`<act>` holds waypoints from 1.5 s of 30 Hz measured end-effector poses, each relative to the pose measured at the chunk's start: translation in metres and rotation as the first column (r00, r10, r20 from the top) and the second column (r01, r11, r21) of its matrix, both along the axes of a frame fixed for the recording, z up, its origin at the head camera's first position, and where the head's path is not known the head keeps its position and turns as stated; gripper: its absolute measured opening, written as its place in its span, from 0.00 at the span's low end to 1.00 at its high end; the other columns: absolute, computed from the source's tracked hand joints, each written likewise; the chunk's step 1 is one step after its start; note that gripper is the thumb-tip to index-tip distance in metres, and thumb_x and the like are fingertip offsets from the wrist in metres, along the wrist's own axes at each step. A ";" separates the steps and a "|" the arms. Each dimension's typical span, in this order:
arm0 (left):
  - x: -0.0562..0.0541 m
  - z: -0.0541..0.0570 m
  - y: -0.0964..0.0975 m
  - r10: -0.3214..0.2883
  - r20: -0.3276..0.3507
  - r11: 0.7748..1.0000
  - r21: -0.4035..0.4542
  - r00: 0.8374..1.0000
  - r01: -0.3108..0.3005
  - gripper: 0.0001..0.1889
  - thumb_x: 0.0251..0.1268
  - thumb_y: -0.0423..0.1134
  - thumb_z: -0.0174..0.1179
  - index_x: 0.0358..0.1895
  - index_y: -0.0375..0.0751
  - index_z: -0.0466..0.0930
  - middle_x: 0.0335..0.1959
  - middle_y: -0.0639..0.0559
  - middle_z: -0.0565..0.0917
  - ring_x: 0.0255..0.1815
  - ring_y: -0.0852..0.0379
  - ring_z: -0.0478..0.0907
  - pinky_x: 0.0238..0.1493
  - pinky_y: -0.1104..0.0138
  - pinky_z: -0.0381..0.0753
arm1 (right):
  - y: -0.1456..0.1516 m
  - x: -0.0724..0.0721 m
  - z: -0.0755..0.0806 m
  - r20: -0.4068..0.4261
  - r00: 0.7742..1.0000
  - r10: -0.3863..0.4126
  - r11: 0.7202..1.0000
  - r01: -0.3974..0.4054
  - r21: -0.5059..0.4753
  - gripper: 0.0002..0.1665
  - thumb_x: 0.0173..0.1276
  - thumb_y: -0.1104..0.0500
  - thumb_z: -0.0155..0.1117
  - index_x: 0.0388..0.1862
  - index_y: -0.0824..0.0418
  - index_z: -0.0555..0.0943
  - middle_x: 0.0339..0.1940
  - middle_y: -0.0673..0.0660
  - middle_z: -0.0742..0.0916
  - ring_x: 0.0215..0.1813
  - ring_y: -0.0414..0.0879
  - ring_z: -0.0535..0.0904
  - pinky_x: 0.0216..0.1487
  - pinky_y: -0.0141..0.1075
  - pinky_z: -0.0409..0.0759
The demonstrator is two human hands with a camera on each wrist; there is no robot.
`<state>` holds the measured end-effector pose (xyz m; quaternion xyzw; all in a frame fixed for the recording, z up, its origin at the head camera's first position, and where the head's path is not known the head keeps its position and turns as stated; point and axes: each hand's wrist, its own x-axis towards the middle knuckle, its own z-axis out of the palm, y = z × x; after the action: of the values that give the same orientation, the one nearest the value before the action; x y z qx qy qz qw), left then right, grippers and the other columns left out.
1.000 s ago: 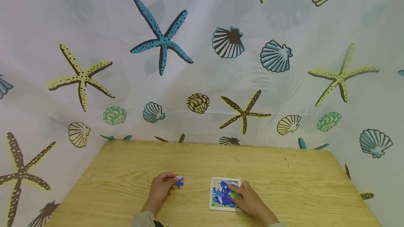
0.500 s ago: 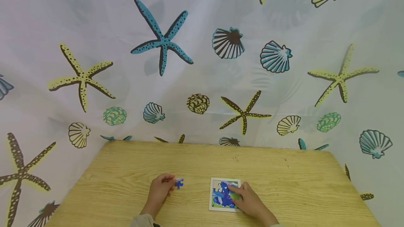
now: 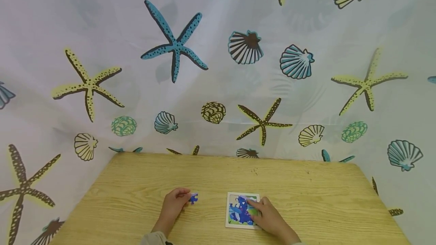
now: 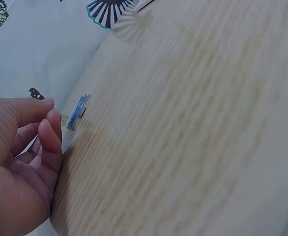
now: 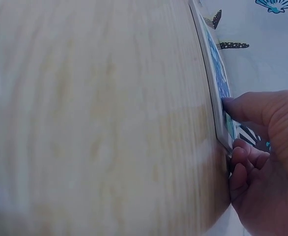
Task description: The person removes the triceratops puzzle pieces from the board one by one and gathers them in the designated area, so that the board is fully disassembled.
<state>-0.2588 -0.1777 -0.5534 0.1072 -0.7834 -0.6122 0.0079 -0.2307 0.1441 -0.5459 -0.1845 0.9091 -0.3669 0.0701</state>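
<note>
In the head view my left hand (image 3: pixel 173 204) pinches a small blue and purple puzzle piece (image 3: pixel 193 198) at its fingertips, low over the wooden table. The left wrist view shows this puzzle piece (image 4: pixel 78 113) nearly edge-on, just beyond the thumb and index fingertips. My right hand (image 3: pixel 270 216) rests on a square jigsaw puzzle (image 3: pixel 240 227) with a white frame and a blue cartoon picture. Its index finger and thumb lie over the picture's right side. In the right wrist view the other fingers (image 5: pixel 240 156) curl beside the frame's edge. A bare tan patch shows at the puzzle's upper left.
The light wooden table (image 3: pixel 211 171) extends beyond both hands to a straight back edge. Behind it and along the sides hangs a white curtain (image 3: pixel 211 86) printed with starfish and shells.
The puzzle piece at my left fingertips has tilted and shifted slightly downward. My right hand and the framed puzzle stay almost still.
</note>
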 end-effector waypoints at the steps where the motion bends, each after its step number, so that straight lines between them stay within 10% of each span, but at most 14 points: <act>1: 0.000 0.000 0.001 -0.002 0.001 1.000 -0.004 1.000 0.002 0.13 0.62 0.34 0.61 0.46 0.28 0.79 0.30 0.48 0.81 0.25 0.59 0.75 0.22 0.71 0.74 | 0.000 0.000 0.000 -0.003 1.000 0.002 1.000 -0.002 0.002 0.31 0.64 0.57 0.64 0.65 0.65 0.71 0.31 0.51 0.62 0.28 0.43 0.58 0.28 0.30 0.59; 13: 0.007 0.011 0.038 -0.152 -0.071 0.988 -0.011 0.986 0.151 0.10 0.62 0.31 0.60 0.44 0.26 0.78 0.26 0.48 0.78 0.22 0.58 0.73 0.20 0.70 0.73 | 0.005 -0.002 -0.002 -0.002 1.000 0.013 0.999 -0.013 0.049 0.35 0.66 0.54 0.62 0.67 0.69 0.67 0.32 0.52 0.62 0.29 0.42 0.57 0.29 0.31 0.58; 27: 0.004 0.019 0.105 -0.385 -0.007 0.922 -0.028 0.923 0.385 0.10 0.64 0.34 0.59 0.45 0.31 0.80 0.25 0.49 0.78 0.20 0.60 0.71 0.21 0.68 0.74 | 0.004 -0.001 0.000 0.005 1.000 0.003 0.999 -0.004 0.035 0.36 0.66 0.54 0.63 0.67 0.70 0.65 0.32 0.52 0.63 0.29 0.42 0.59 0.29 0.31 0.59; 45: 0.002 -0.002 0.129 -0.312 -0.039 0.931 -0.212 0.949 0.298 0.10 0.56 0.34 0.65 0.41 0.37 0.84 0.22 0.56 0.72 0.24 0.60 0.66 0.25 0.71 0.65 | 0.004 0.001 -0.002 -0.014 1.000 -0.003 1.000 0.003 0.025 0.36 0.65 0.55 0.63 0.67 0.70 0.66 0.32 0.52 0.63 0.29 0.42 0.59 0.29 0.31 0.59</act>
<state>-0.2566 -0.0485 -0.5556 -0.0392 -0.8481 -0.5261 -0.0482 -0.2294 0.1476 -0.5477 -0.1846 0.9144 -0.3542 0.0656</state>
